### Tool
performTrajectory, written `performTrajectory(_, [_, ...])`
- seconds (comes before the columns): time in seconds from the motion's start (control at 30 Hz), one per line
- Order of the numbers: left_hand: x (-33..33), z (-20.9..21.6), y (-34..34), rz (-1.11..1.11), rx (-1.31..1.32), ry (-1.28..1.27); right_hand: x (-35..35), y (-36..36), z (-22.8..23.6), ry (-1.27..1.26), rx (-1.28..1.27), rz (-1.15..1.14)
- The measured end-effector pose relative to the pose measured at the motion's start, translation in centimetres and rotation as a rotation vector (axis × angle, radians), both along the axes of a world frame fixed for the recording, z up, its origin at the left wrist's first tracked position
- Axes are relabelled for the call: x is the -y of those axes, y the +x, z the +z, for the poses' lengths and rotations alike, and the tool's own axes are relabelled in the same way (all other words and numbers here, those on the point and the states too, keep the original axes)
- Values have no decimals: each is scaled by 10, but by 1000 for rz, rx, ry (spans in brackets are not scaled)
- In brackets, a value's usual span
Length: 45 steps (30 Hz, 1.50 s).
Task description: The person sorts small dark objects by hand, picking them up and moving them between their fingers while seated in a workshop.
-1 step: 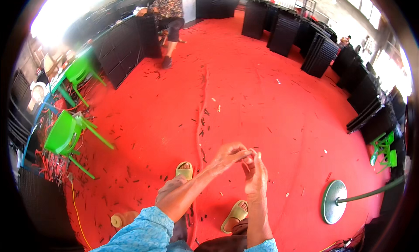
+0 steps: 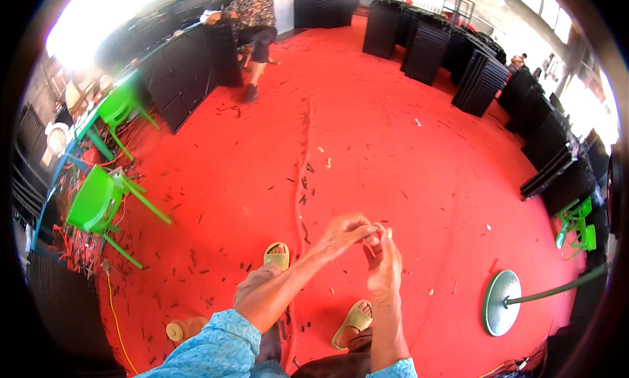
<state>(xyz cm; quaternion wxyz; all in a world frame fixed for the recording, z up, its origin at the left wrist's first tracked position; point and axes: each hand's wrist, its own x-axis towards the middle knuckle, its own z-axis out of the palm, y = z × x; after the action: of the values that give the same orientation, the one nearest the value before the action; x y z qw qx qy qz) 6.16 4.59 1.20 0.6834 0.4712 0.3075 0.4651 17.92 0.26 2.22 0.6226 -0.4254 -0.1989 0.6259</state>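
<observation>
Over the red floor [image 2: 393,162], both of my hands are raised in front of me and meet at the fingertips. My left hand [image 2: 344,235] reaches across to the right, its thumb and fingers pinched together. Upright from below, my right hand [image 2: 384,266] has its fingers bent in and touching the left fingertips. Whatever lies between the fingers, if anything, is too small or hidden to make out. Blue patterned sleeves [image 2: 219,342] cover my upper forearms. Below the hands are my feet in yellow-green slippers [image 2: 350,322].
Small dark strips [image 2: 303,181] litter the floor. Green chairs [image 2: 97,198] stand left beside tangled cables. A yellow cord [image 2: 118,332] runs at lower left. A round green base with a pole [image 2: 502,302] is at right. Stacked black panels [image 2: 475,83] line the far right. A person [image 2: 254,24] sits far left.
</observation>
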Motion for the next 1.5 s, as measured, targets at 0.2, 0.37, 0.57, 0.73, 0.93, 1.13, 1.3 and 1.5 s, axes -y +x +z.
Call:
performTrajectory(0.2, [1, -1, -4, 1, -74, 100, -2, 9, -8, -21, -138, 103])
performTrajectory(0.37, [-3, -7, -7, -15, -167, 66, 2, 10, -4, 55, -91, 119])
performTrajectory(0.57, [-6, -10, -6, 18, -227, 66, 3, 6, -1, 293, -9, 126])
performTrajectory(0.73, [-7, -17, -2, -26, -170, 94, 2, 8, -16, 283, -68, 111])
performTrajectory(0.93, [-5, -14, 1, -46, -136, 92, 4, 10, -9, 229, -277, 74])
performTrajectory(1.13, [6, -19, 0, 83, -131, 29, 15, -2, -4, 326, 8, 68])
performTrajectory(1.3, [20, -31, -12, 151, -24, -85, 19, -14, -4, 297, -37, 101])
performTrajectory(1.5, [30, -42, -19, 120, 214, -128, 14, -20, -6, 295, -76, 14])
